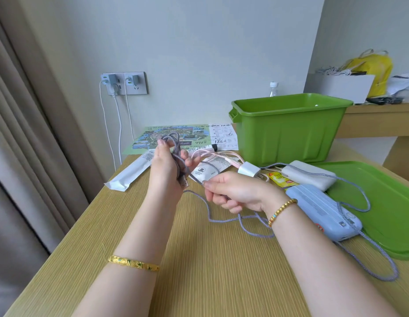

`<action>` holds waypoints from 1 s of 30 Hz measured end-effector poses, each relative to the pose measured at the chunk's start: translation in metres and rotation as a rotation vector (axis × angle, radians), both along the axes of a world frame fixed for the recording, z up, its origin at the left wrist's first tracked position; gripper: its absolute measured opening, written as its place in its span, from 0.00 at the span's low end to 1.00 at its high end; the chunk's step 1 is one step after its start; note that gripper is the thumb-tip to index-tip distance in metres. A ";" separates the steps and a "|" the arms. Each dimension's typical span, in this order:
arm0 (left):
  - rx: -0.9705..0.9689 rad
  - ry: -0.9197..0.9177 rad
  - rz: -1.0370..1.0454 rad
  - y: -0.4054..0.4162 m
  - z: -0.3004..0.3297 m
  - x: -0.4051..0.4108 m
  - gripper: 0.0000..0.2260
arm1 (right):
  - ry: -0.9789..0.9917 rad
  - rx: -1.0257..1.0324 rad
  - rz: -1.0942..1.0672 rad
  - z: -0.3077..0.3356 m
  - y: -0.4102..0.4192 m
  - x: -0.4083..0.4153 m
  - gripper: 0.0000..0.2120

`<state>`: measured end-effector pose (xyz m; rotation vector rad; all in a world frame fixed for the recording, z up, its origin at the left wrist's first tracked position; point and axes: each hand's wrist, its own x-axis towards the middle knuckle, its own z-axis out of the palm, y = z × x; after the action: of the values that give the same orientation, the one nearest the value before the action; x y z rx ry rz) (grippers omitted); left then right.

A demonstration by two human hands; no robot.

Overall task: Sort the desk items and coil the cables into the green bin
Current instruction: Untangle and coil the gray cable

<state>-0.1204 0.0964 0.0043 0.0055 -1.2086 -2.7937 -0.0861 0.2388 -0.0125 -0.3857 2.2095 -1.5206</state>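
left hand (166,167): raised above the desk (199,259), fingers curled round a bundle of grey braided cable (249,221) loops; plug end sticks out below the palm
right hand (231,191): just right of the left, fingers pinching the same cable where it leaves the bundle
cable slack: trails right across the desk, over the blue power bank (324,211), loops near the right edge
green bin (288,129): far right on the desk, upright, open top
green lid (382,202): flat on the desk, right of the power bank
white power bank (308,175): between bin and blue one
pink cable (212,154): far side of the hands, with a white charger (248,168)
yellow sachet (281,179): beside the white power bank
map leaflet (176,136): far, left of the bin
white packet (132,170): left of the hands
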 end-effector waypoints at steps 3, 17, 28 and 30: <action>-0.050 0.005 -0.050 0.001 -0.001 0.000 0.11 | -0.007 0.031 0.004 0.001 0.000 0.000 0.16; -0.781 0.114 -0.290 -0.002 -0.007 0.006 0.09 | 0.324 -0.059 -0.267 0.018 0.019 -0.004 0.07; -1.079 0.236 -0.506 0.006 -0.012 0.017 0.11 | 0.717 0.403 -0.422 0.008 0.005 -0.009 0.12; -1.071 0.218 -0.537 0.005 -0.012 0.017 0.11 | 0.745 0.424 -0.421 0.008 0.003 -0.009 0.10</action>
<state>-0.1038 0.1015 -0.0079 -0.7550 -2.7218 -1.9668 -0.0949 0.2420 -0.0042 -0.4082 3.2869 -1.1298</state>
